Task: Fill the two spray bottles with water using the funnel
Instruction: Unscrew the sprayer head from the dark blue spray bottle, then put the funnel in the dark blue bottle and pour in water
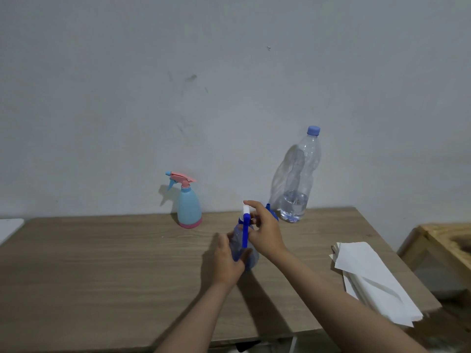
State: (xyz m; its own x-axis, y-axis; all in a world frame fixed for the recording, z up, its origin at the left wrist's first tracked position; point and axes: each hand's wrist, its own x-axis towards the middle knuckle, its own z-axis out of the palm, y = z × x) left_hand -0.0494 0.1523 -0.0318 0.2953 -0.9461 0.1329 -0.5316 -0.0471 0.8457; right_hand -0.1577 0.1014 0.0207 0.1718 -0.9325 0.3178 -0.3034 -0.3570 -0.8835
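1. While the left hand [227,261] is wrapping its fingers round the belly of the clear blue plastic spray bottle [244,247] mid-worktop, the right hand [263,229] is pinching its blue-and-white trigger head [246,220], probably screwing it on or off; cannot tell which.
2. Bottle is standing near upright, long axis vertical, slight tilt; the blue trigger lever is hanging down the near side, nozzle direction unclear.
3. Light-blue plastic spray bottle with pink trigger and pink base [188,203] is standing capped at the back of the wooden worktop [102,263], upright, nozzle pointing left. Fill level not readable.
4. Tall clear plastic water bottle with blue cap [297,179] is standing back right, capped, only a little water showing low down, so judging most pouring is done.
5. Blue funnel-like piece [270,209] is peeking out behind the right hand, mostly hidden.
6. Judging the task late: remaining work looks like closing the held bottle.
7. Stack of white paper sheets [369,276] is lying on the right edge.
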